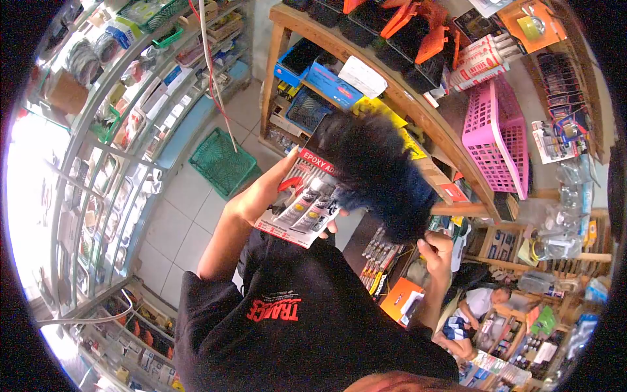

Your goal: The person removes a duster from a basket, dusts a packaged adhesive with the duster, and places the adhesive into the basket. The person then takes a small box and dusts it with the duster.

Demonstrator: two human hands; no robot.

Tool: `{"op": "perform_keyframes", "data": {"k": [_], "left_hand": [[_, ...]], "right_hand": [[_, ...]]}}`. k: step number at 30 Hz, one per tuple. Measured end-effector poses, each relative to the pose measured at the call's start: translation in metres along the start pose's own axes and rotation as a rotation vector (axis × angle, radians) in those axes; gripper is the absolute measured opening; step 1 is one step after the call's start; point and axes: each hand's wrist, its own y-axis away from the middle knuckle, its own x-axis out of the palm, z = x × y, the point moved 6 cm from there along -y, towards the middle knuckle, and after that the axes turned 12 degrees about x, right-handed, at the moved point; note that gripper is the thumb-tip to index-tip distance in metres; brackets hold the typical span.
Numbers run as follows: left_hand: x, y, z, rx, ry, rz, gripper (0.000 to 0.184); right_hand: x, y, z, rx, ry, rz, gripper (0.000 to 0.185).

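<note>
My left hand [264,196] grips a carded pack [302,202] by its edge. The pack has a red "EPOXY" header and shows two tubes. Right beside it, partly over its corner, is a fluffy black duster [375,170]. My right hand [436,251] is closed at the lower end of this duster; the handle is hidden in the fist. Below my right hand, an orange box [401,300] lies near a row of carded tubes [379,261].
Glass shelves [104,163] of goods line the left. A green basket [223,163] sits on the tiled floor. Wooden shelving [392,98] with boxes and a pink basket [496,140] stands on the right. Another person [473,313] sits at lower right.
</note>
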Motion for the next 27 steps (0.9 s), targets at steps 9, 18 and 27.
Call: {"op": "perform_keyframes", "data": {"k": [9,18,27], "left_hand": [[0.024,0.001,-0.02,0.066,0.599,0.309,0.045],[0.035,-0.001,-0.027,-0.014,0.61,0.296,0.044],[0.002,-0.011,0.016,-0.115,0.353,-0.072,0.059]], "right_hand": [[-0.002,0.004,-0.003,0.098,-0.175,-0.081,0.015],[0.0,0.004,-0.006,0.143,-0.273,-0.126,0.031],[0.016,-0.009,0.01,0.143,-0.17,-0.019,0.017]]}}
